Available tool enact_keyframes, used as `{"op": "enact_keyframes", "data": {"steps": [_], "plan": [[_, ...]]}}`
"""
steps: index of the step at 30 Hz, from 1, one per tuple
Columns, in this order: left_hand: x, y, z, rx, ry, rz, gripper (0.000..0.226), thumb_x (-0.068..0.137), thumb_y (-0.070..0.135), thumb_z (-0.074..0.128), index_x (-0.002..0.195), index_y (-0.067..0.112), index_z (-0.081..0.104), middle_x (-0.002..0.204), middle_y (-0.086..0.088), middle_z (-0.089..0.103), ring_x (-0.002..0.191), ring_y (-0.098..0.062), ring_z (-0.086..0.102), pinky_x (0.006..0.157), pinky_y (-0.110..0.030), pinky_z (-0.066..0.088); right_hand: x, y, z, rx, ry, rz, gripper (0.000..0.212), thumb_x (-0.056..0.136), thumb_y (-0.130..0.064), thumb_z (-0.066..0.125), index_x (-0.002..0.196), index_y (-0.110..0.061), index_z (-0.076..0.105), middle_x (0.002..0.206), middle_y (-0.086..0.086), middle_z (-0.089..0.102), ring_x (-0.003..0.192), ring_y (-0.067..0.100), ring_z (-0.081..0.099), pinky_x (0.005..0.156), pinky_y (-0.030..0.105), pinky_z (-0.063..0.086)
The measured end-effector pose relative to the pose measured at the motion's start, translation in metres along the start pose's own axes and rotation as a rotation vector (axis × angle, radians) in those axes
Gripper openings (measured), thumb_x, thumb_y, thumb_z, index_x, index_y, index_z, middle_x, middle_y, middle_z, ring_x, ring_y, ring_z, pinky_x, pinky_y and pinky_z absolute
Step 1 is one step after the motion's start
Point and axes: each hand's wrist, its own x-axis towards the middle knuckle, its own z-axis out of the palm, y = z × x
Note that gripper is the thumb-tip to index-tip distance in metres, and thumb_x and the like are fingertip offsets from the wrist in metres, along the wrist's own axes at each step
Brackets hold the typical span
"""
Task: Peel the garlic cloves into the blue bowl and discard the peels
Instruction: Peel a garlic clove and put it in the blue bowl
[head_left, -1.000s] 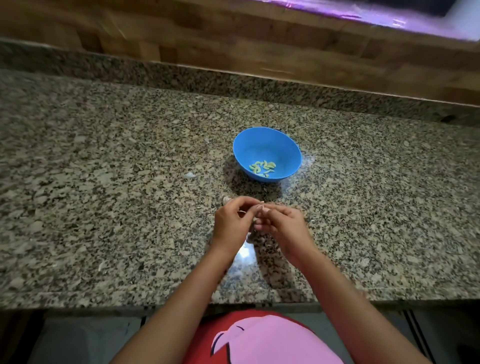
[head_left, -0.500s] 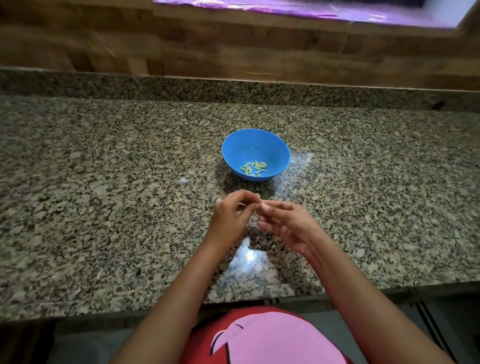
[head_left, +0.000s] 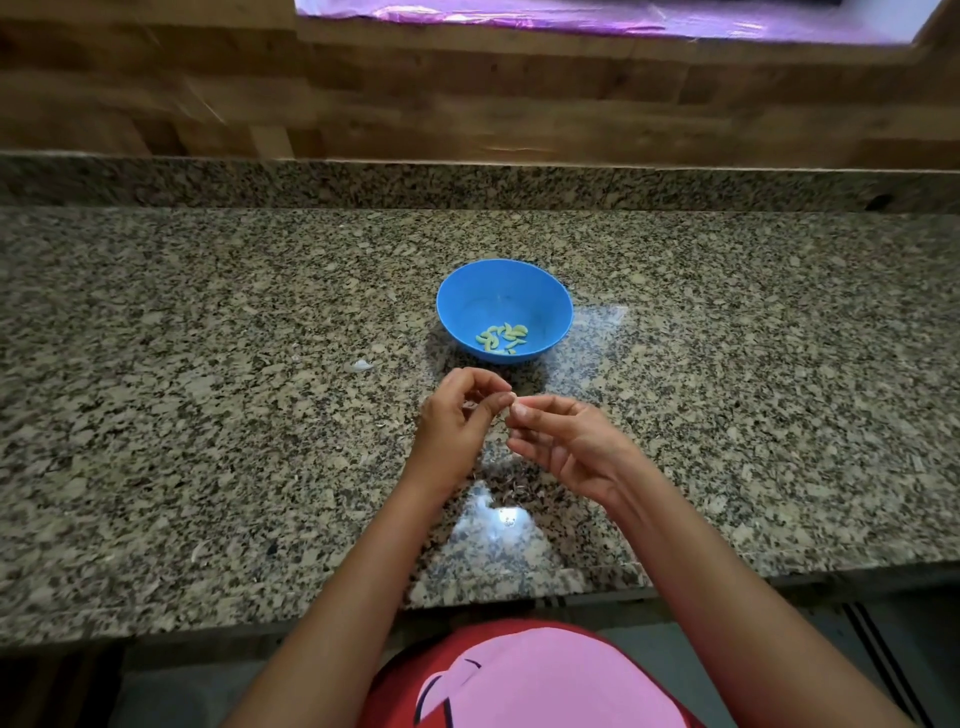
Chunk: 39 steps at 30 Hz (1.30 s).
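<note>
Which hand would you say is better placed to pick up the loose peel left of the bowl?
Probably left: the left hand is nearer the peel; the right hand lies farther off.

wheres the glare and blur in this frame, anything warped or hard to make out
Head view: glare patch on the granite countertop toward its front edge; head view: fainter sheen right of the blue bowl; head view: wooden wall smeared by blur, counter edges bowed by the wide lens; head view: the garlic clove pinched between left hand and right hand barely resolves.
</note>
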Motion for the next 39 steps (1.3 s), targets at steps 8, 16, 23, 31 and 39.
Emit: {"op": "enact_keyframes", "data": {"steps": [8, 16, 23, 31, 39], "plan": [[0.003, -0.004, 0.011, -0.007, -0.024, -0.013, 0.017, 0.092, 0.015, 0.057, 0.087, 0.03, 0.053, 0.093, 0.001, 0.057, 0.086, -0.008, 0.056, 0.08, -0.026, 0.05, 0.002, -0.003, -0.001, 0.054, 0.018, -0.002, 0.007, 0.085, -0.001, 0.058, 0.08, 0.002, 0.063, 0.067, 0.011, 0.067, 0.054, 0.012, 0.062, 0.053, 0.02, 0.056], [0.002, -0.013, 0.025, 0.025, -0.029, -0.016, 0.021, 0.098, 0.007, 0.041, 0.088, 0.026, 0.043, 0.087, 0.0, 0.048, 0.076, -0.011, 0.049, 0.071, -0.03, 0.045, 0.004, 0.004, 0.003, 0.12, 0.037, -0.007, 0.01, 0.087, -0.001, 0.056, 0.08, 0.001, 0.062, 0.061, 0.007, 0.064, 0.048, 0.007, 0.058, 0.047, 0.016, 0.051], [-0.011, -0.016, 0.032, -0.036, -0.013, -0.169, 0.028, 0.095, -0.004, 0.036, 0.082, 0.02, 0.042, 0.085, -0.01, 0.048, 0.06, -0.001, 0.05, 0.05, -0.014, 0.045, 0.008, 0.03, 0.011, 0.093, 0.195, -0.115, 0.018, 0.091, 0.004, 0.05, 0.076, 0.004, 0.06, 0.057, 0.006, 0.056, 0.044, 0.007, 0.05, 0.042, 0.015, 0.043], [-0.013, -0.016, 0.029, 0.13, -0.045, -0.151, 0.033, 0.093, -0.006, 0.036, 0.078, 0.022, 0.042, 0.086, -0.003, 0.049, 0.066, -0.008, 0.051, 0.053, -0.015, 0.045, 0.011, 0.04, 0.017, 0.111, 0.28, -0.136, 0.029, 0.094, 0.004, 0.045, 0.069, 0.0, 0.059, 0.051, 0.001, 0.056, 0.04, 0.004, 0.045, 0.038, 0.014, 0.036], [-0.021, -0.019, 0.022, 0.159, -0.169, -0.201, 0.019, 0.094, -0.004, 0.042, 0.086, 0.012, 0.048, 0.087, 0.001, 0.057, 0.072, 0.005, 0.056, 0.065, -0.015, 0.05, 0.017, 0.028, -0.004, 0.084, 0.273, -0.085, 0.017, 0.095, -0.002, 0.047, 0.082, 0.003, 0.057, 0.063, 0.008, 0.057, 0.045, 0.01, 0.05, 0.039, 0.016, 0.042]]}}
